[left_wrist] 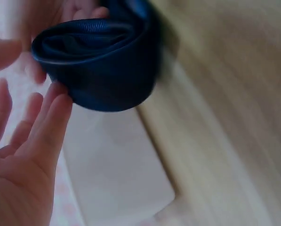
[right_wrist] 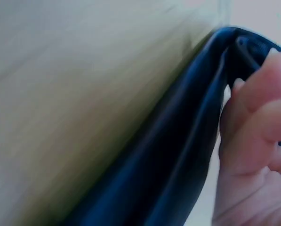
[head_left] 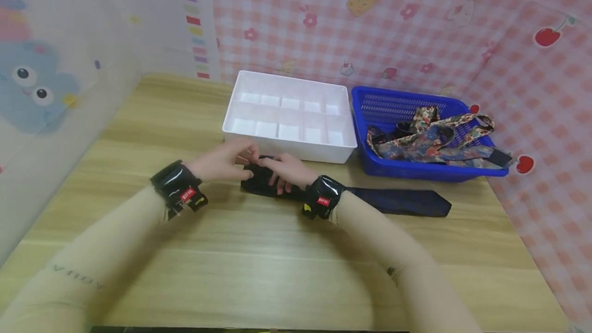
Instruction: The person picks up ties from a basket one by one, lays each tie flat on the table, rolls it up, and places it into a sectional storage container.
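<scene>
A dark navy necktie (head_left: 407, 202) lies along the table, its pointed wide end to the right. The opposite end is wound into a loose roll (left_wrist: 107, 84), whose layered edge shows in the left wrist view. My left hand (head_left: 226, 161) touches the side of the roll with nearly straight fingertips (left_wrist: 60, 103), its thumb apart from the cloth. My right hand (head_left: 293, 171) holds the roll, fingers bent at its edge in the right wrist view. From there the unrolled strip (right_wrist: 164, 136) runs down past the palm. The right wrist hides part of the tie in the head view.
A white divided box (head_left: 291, 150) stands right behind the hands, its compartments showing bare floors. To its right is a blue plastic basket (head_left: 430, 171) with several patterned neckties (head_left: 416, 148). Printed cloth walls (head_left: 324, 19) border the wooden table (head_left: 250, 261).
</scene>
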The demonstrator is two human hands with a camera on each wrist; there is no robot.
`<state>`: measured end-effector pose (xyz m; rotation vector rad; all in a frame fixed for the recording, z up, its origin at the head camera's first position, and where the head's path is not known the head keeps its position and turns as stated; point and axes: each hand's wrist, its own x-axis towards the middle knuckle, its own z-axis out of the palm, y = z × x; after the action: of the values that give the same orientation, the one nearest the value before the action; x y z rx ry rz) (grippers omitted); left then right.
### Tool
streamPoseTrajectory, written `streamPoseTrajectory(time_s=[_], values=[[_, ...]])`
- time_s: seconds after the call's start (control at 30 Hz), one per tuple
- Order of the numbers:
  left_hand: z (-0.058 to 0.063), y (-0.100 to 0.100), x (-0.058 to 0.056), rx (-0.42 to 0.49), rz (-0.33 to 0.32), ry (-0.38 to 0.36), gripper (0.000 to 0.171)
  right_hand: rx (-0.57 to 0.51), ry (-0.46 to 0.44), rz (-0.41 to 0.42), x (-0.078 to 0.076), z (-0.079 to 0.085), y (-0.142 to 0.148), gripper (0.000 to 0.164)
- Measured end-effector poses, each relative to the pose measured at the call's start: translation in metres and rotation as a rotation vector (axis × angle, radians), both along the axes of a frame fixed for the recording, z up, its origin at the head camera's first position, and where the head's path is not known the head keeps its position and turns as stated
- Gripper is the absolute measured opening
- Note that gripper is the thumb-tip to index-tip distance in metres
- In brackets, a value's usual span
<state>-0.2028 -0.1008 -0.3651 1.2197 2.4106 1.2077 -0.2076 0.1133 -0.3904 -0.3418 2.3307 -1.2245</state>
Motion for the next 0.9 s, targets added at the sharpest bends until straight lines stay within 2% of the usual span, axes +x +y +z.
streamPoseTrajectory(time_s=[0.07,0.2,0.3,0.47,0.67,0.9], values=[[-0.006,0.005,-0.001,-0.041,0.015,0.053,0.025,0.046,-0.005,-0.001,0.001,-0.001,0.012,0.047],[-0.018,0.010,-0.002,-0.202,0.037,0.195,0.031,0.137,0.031,0.029,0.004,0.000,0.025,0.047],[-0.026,0.015,-0.006,-0.277,0.018,0.236,0.040,0.186,0.091,0.037,0.005,-0.001,0.031,0.042],[-0.036,0.022,-0.012,-0.358,0.010,0.266,0.048,0.206,0.156,0.006,0.006,-0.006,0.034,0.036],[-0.038,0.021,-0.010,-0.364,0.015,0.303,0.048,0.243,0.172,0.030,0.006,-0.008,0.033,0.035],[-0.036,0.018,-0.007,-0.354,0.003,0.338,0.046,0.207,0.177,0.040,0.008,-0.009,0.031,0.035]])
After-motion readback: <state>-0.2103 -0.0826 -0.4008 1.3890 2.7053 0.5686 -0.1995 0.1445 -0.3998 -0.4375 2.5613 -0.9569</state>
